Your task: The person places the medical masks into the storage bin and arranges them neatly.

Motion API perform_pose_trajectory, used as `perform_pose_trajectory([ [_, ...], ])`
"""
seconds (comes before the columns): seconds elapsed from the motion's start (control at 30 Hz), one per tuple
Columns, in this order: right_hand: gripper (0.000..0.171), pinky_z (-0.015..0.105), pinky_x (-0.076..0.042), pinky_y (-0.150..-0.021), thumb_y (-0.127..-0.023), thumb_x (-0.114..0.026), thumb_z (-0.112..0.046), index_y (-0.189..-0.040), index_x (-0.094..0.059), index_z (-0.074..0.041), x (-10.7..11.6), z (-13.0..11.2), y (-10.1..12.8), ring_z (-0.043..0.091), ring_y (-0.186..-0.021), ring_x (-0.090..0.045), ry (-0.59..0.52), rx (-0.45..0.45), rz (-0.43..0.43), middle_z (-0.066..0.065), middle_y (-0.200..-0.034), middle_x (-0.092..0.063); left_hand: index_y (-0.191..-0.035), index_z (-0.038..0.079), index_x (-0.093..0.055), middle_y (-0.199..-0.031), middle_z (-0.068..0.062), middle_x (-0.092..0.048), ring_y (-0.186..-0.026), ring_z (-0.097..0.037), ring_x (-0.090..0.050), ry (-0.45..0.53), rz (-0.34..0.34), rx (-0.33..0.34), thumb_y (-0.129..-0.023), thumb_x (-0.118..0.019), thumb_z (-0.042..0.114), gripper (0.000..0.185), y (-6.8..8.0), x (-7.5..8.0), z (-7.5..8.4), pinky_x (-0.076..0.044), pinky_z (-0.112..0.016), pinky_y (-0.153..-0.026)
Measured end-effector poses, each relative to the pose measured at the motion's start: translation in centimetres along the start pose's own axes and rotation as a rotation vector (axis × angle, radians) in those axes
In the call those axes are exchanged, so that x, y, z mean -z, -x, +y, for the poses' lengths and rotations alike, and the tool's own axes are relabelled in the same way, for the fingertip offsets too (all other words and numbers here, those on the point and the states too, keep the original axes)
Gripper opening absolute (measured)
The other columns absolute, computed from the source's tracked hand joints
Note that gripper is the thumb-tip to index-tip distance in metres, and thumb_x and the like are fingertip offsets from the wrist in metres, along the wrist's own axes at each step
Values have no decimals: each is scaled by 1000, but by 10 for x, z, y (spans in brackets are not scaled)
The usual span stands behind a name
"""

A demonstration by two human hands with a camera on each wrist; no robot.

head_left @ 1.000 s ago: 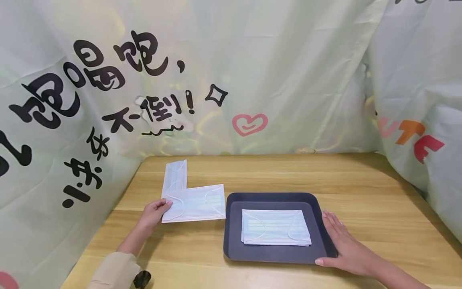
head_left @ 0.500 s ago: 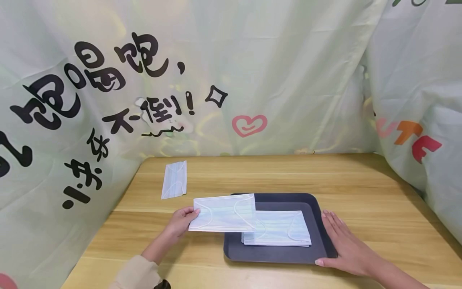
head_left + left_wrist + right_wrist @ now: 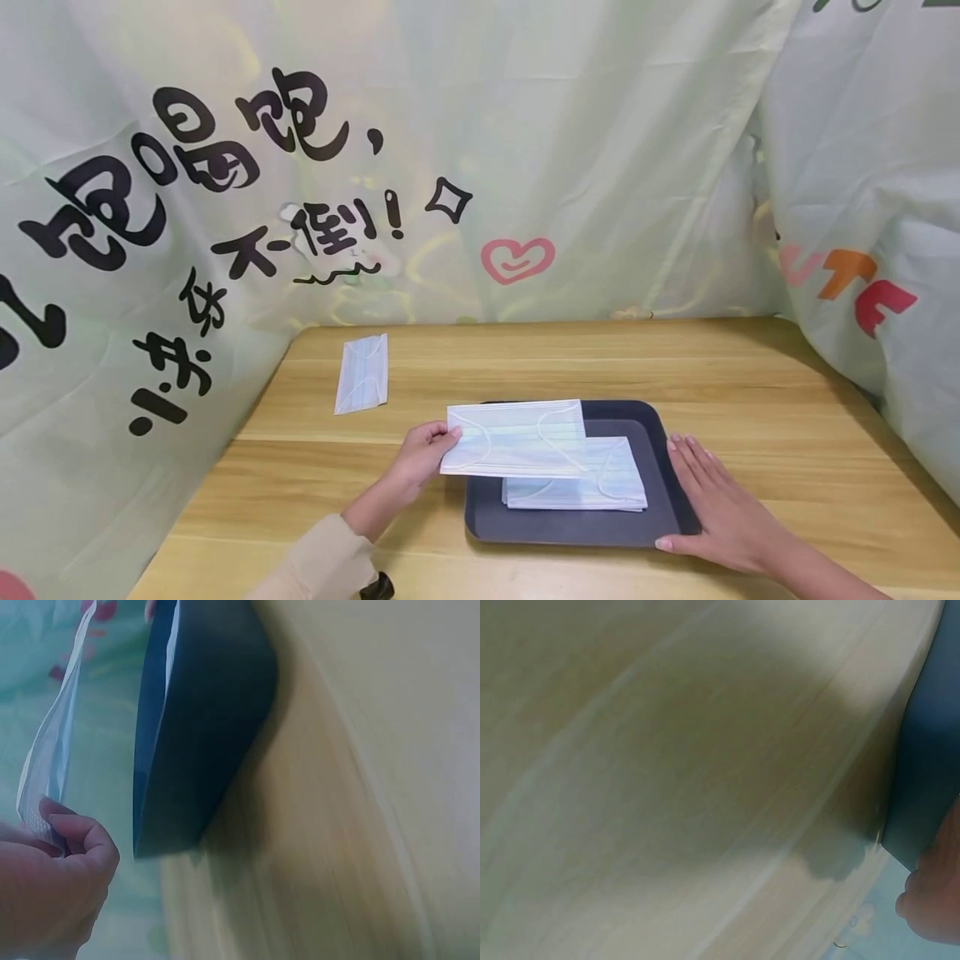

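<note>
My left hand (image 3: 423, 454) pinches the left end of a pale blue face mask (image 3: 517, 437) and holds it level over the left part of a dark tray (image 3: 570, 527). In the left wrist view the same mask (image 3: 49, 761) hangs from my curled fingers (image 3: 79, 844) beside the tray (image 3: 199, 720). More masks (image 3: 600, 487) lie stacked flat inside the tray. My right hand (image 3: 716, 508) rests flat, fingers straight, against the tray's right rim. The right wrist view shows the tray's edge (image 3: 926, 772) on the wooden table (image 3: 667, 787).
One more mask (image 3: 363, 373) lies on the wooden table (image 3: 750, 400) at the back left. Printed fabric (image 3: 450, 158) walls in the table at the back and on both sides.
My left hand has carried the mask from the table on the left rightward, until it hangs over the tray. The right hand has stayed at the tray's rim.
</note>
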State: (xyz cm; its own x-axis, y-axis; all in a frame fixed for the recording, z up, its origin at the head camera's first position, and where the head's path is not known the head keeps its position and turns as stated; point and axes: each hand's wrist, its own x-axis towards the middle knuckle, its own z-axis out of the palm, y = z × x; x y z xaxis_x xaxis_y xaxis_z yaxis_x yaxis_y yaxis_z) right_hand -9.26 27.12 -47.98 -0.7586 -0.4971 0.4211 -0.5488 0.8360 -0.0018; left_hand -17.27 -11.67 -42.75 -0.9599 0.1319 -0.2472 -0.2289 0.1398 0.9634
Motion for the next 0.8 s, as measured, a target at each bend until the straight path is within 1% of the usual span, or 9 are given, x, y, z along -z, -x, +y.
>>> perform_pose_trajectory([
  [0.17,121,18,12,-114,-65,-63,-70,-146,-13,4,0,0,-2,11,-142,16,19,12,23,1,-156,13,-107,-12,-55,-72,3,-56,-62,-4,-53,-9,-16,-24,-94,-52,13,29,0,-18,3,-45,-17,-56],
  [0.3,120,19,11,-114,-66,-61,-71,-146,-14,5,0,0,-2,12,-143,16,25,30,33,0,-155,14,-105,-12,-56,-70,3,-53,-61,-5,-51,0,-17,-17,-94,-52,12,26,0,-32,5,-45,-17,-56],
  [0.43,120,19,11,-114,-66,-61,-72,-146,-13,5,0,1,-1,12,-143,16,25,22,27,0,-155,15,-100,-10,-58,-68,3,-50,-60,-6,-49,-15,-5,-11,-94,-52,11,22,-2,-46,5,-44,-18,-55],
  [0.53,121,18,12,-114,-66,-61,-72,-146,-13,4,1,1,-1,11,-143,16,27,11,17,-1,-155,15,-97,-9,-59,-67,3,-48,-60,-7,-47,-46,12,-26,-94,-52,11,21,-4,-56,4,-41,-19,-55],
  [0.7,121,18,12,-114,-65,-62,-71,-146,-13,4,0,1,-1,11,-142,16,29,9,15,-2,-155,16,-90,-9,-60,-64,3,-42,-59,-10,-41,-106,29,-52,-92,-55,10,19,-5,-68,1,-35,-20,-54],
  [0.8,121,19,12,-114,-66,-62,-70,-146,-13,5,-1,1,0,11,-142,17,19,8,11,-1,-155,16,-88,-8,-60,-63,3,-42,-59,-10,-41,-128,29,-48,-91,-56,9,18,-5,-71,0,-37,-20,-53],
])
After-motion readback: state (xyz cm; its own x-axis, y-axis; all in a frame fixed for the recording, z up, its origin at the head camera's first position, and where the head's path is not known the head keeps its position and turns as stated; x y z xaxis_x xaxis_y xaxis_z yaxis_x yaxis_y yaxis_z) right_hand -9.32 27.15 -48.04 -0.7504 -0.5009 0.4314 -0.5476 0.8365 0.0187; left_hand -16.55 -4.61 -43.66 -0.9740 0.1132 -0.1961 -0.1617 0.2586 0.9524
